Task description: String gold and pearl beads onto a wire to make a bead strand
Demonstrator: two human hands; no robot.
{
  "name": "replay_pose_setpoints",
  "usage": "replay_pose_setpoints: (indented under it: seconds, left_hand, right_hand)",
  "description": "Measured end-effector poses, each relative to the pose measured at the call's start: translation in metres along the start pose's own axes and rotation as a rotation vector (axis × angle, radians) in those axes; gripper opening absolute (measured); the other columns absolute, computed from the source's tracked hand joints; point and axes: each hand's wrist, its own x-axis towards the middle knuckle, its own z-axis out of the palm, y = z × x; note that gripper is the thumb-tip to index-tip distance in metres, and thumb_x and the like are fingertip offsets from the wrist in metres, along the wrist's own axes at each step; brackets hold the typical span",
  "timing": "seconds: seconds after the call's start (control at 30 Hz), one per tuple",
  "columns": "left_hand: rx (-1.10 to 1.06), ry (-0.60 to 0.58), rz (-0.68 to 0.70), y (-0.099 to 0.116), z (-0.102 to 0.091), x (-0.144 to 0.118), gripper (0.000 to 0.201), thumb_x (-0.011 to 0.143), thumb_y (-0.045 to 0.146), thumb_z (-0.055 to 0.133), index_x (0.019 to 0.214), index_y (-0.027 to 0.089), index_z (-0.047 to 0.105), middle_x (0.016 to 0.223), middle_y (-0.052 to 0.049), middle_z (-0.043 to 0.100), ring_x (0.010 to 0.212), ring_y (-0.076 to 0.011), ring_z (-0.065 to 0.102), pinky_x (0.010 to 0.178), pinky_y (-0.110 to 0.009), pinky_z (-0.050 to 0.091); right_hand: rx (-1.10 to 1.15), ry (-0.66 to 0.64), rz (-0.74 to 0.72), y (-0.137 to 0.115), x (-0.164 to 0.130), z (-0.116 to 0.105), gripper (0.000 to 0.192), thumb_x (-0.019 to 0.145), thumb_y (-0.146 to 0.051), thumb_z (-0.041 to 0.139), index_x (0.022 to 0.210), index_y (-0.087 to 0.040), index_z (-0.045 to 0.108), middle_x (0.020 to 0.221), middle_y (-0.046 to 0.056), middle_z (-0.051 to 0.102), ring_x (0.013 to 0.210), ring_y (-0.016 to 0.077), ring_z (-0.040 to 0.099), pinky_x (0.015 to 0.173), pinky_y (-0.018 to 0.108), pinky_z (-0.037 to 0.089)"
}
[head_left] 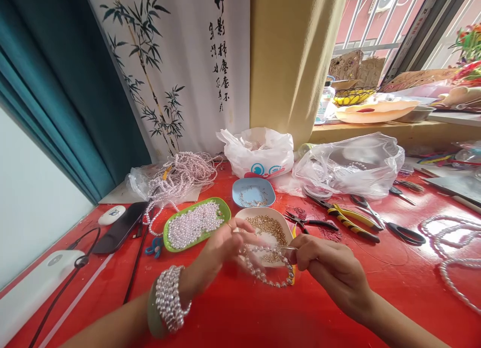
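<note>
Two hands pinch a short pearl strand (268, 275) over the white dish (285, 227): left hand (221, 248) at 9 o'clock, right hand (323, 263) at 3, both closed on its ends. It looks light, limp and slippery, best gripped at the cord ends.

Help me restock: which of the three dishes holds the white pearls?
The green leaf-shaped dish, far left; the blue dish and white dish hold small gold pieces.

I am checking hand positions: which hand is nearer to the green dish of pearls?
The left hand. It sits just right of the green dish, near its rim. The right hand is farther right, beyond the white bowl.
</note>
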Motion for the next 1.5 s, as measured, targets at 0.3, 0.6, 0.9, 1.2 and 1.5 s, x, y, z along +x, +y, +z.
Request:
replay_pose_setpoints:
  seconds: [0.3,0.6,0.9,1.2,1.5]
  left_hand:
    - [0.157,0.035,-0.2,0.001,0.006,0.0,0.029,0.075,0.036,0.053,0.089,0.012,0.063,0.078,-0.009,0.069,0.065,-0.0129,0.062,0.052,-0.019,0.041]
    - [0.235,0.059,-0.158,-0.003,0.006,0.002,0.031,0.073,0.037,0.056,0.088,0.011,0.062,0.083,-0.009,0.069,0.075,-0.0153,0.061,0.066,-0.025,0.044]
    - [0.235,0.186,-0.11,0.004,0.001,0.005,0.034,0.079,0.04,0.046,0.099,0.013,0.047,0.09,-0.012,0.065,0.075,-0.0186,0.062,0.062,-0.029,0.045]
    - [0.251,0.152,-0.1,0.007,0.001,0.006,0.025,0.078,0.034,0.048,0.09,0.012,0.051,0.082,-0.009,0.066,0.067,-0.0162,0.061,0.07,-0.033,0.045]
    - [0.309,0.175,-0.038,0.018,-0.013,0.008,0.019,0.077,0.028,0.05,0.083,0.01,0.055,0.08,-0.009,0.065,0.064,-0.0149,0.061,0.069,-0.031,0.045]
  right_hand:
    - [0.07,0.034,0.17,0.007,-0.003,-0.001,0.022,0.078,-0.009,0.036,0.063,-0.019,0.048,0.069,0.004,0.058,0.064,0.0145,0.055,0.057,0.027,0.044]
    - [0.191,-0.032,0.646,0.005,0.004,0.014,0.017,0.073,-0.03,0.054,0.083,-0.018,0.05,0.054,-0.003,0.055,0.048,0.0103,0.051,0.046,0.022,0.042]
    - [0.147,0.125,0.9,0.032,0.015,-0.052,0.028,0.071,-0.042,0.057,0.064,-0.015,0.053,0.04,-0.006,0.044,0.033,0.0059,0.04,0.031,0.017,0.031]
    - [-0.184,0.234,0.966,0.07,0.025,-0.133,0.038,0.08,-0.047,0.039,0.085,-0.014,0.056,0.088,0.015,0.066,0.069,0.0207,0.064,0.057,0.031,0.051]
    - [-0.867,0.192,0.363,0.1,0.017,-0.15,0.008,0.073,-0.027,0.055,0.073,-0.02,0.058,0.067,0.008,0.063,0.043,0.0139,0.052,0.039,0.025,0.029]
